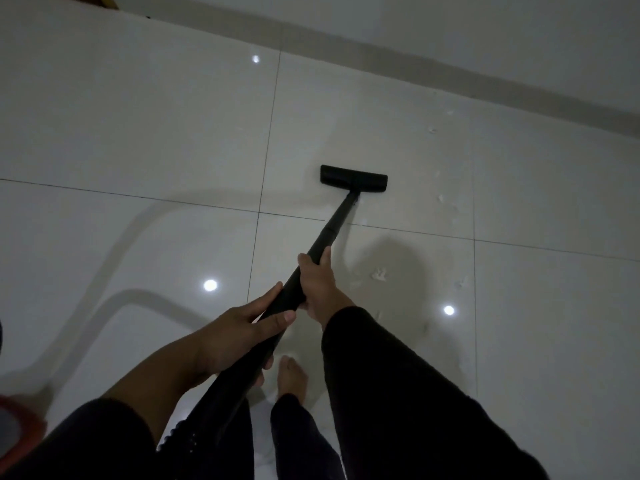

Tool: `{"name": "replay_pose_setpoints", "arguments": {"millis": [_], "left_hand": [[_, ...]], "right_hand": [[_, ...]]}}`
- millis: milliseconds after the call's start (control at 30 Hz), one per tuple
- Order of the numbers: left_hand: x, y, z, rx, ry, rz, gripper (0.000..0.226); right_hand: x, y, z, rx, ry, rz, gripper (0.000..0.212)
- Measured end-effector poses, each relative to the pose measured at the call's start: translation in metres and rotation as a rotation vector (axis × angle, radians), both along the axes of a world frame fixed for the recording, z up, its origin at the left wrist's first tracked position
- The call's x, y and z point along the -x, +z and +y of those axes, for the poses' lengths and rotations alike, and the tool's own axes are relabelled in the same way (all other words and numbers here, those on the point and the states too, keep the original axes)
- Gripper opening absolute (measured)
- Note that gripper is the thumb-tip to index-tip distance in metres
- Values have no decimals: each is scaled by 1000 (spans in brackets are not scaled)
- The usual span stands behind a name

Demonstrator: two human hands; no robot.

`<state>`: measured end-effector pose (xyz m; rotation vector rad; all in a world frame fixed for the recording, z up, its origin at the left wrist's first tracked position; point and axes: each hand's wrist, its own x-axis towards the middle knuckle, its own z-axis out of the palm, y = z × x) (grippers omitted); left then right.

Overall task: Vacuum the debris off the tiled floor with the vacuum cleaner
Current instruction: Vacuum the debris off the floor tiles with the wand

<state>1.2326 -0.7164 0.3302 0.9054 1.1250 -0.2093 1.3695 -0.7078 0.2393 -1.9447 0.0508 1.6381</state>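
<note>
A black vacuum wand (334, 226) slants from my lap up to a flat black floor head (353, 178) resting on the glossy white tiled floor (156, 133). My right hand (317, 284) grips the wand higher up its length. Just behind it, my left hand (242, 327) grips the lower, thicker part of the wand. Small white scraps of debris (379, 273) lie on the tiles to the right of the wand. More debris scraps (446, 202) are scattered right of the floor head toward the wall.
A pale wall with a darker skirting (450, 69) runs diagonally across the top right. My bare foot (292, 377) stands on the tile below the hands. An orange-rimmed object (20, 420) shows at the lower left edge. Ceiling lights reflect off the tiles.
</note>
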Motion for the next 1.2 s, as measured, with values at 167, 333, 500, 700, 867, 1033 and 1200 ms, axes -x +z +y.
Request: {"name": "replay_pose_setpoints", "arguments": {"millis": [167,333,500,700,867,1033,1200], "left_hand": [[13,9,-32,25,31,-9,67],[24,7,-61,46,55,-45,67],[47,4,-86,52,30,-68,68],[77,-4,-122,35,16,-69,67],[87,-17,-146,25,14,-57,64],[84,-13,-173,46,35,-76,67],[73,-5,-210,68,67,-84,69]], "right_hand": [[14,5,-31,28,25,15,71],[25,1,-58,27,23,-14,71],[45,3,-85,5,15,-67,71],[73,-2,-120,4,34,-94,70],[82,-7,-144,-10,49,-102,68],[79,-2,-172,19,23,-94,68],[70,-1,-207,18,38,-55,69]]}}
